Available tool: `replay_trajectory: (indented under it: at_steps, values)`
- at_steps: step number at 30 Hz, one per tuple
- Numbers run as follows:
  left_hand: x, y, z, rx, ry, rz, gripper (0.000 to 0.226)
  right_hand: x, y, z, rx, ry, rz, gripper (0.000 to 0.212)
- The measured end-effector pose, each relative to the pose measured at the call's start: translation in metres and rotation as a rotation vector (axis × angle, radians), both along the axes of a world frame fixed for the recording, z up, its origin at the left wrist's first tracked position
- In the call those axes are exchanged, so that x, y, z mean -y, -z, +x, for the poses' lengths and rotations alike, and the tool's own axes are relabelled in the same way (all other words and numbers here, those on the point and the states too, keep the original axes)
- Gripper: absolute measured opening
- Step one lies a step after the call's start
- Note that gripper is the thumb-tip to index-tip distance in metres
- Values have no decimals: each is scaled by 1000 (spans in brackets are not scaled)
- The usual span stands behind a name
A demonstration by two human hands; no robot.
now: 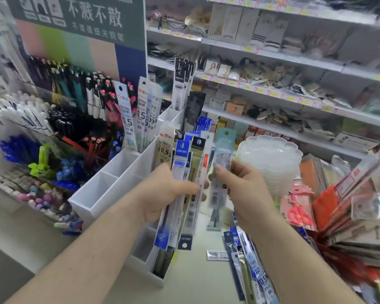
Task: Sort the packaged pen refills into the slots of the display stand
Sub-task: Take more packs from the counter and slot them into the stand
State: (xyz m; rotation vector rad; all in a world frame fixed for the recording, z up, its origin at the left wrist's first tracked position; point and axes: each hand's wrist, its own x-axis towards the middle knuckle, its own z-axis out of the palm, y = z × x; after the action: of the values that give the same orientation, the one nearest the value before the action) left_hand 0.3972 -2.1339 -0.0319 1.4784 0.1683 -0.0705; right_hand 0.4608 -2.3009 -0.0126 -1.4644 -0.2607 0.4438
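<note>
My left hand [167, 191] grips a fanned bundle of refill packs [185, 170] above the white display stand [110, 183]. Beside it, my right hand [239, 187] pinches a single pale blue refill pack [223, 154], held upright and slightly apart from the bundle. The stand has several open slots. Its near-left slots look bare, while farther slots hold upright white refill packs [140, 113] and black ones [182, 84]. More loose refill packs [248, 266] lie on the counter under my right forearm.
A stack of clear scalloped dishes [270, 159] stands right of my right hand. Pens in holders [79, 99] fill the left side. Scissors packs and hanging goods [342, 207] crowd the right. Store shelves [272, 69] run behind. A barcode label [217, 255] lies on the counter.
</note>
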Motion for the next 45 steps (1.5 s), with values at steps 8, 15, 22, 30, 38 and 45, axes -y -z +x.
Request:
replay_trajectory:
  at_steps: [8, 15, 22, 30, 38, 45]
  values:
    - [-9, -6, -24, 86, -143, 93, 33, 10, 37, 8, -242, 151, -128, 20]
    - [-16, -3, -37, 52, -263, 147, 38, 15, 58, -5, -90, 170, -274, 48]
    - [-22, -27, -50, 135, -309, 150, 35, 9, 49, -6, 57, -26, -249, 20]
    - [-26, -40, -59, 134, -351, 187, 32, -17, 39, -12, 264, -189, -450, 20]
    - [-21, -33, -59, 98, -362, 191, 32, -27, 35, -6, 251, -135, -318, 14]
    - [-18, -29, -56, 83, -377, 215, 33, -25, 46, -8, 211, -140, -330, 13]
